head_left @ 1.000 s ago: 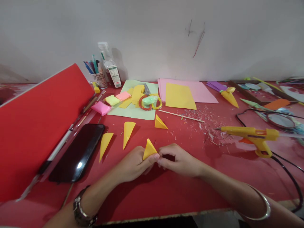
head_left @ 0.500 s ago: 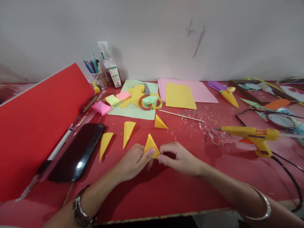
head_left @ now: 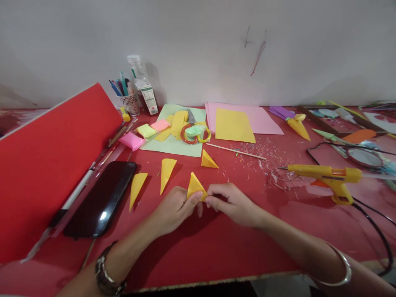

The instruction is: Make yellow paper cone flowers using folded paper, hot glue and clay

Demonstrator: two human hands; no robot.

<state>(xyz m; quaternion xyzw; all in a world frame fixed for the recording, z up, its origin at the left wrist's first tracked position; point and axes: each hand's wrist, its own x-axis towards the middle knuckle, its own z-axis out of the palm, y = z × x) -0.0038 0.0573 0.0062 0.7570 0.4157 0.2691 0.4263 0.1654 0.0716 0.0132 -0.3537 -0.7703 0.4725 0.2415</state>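
Our left hand (head_left: 175,208) and right hand (head_left: 230,202) both pinch the yellow paper cone (head_left: 194,187), pressing its seam closed. Three finished cones (head_left: 167,171) lie just beyond on the table (head_left: 216,247), out of the way.

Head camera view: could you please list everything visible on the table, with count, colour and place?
folded paper piece: one, yellow, pinched between both hands
paper cones: three, yellow, lying beyond the hands
phone: one, black, left
red board: one, propped at left
glue gun: one, yellow, right
paper sheets: pink stack with a yellow sheet on top, back centre
scissors: one pair, red and yellow handles, on a green sheet
pen cup: one, back left
table: one, red
left hand: holds the piece
right hand: holds the piece
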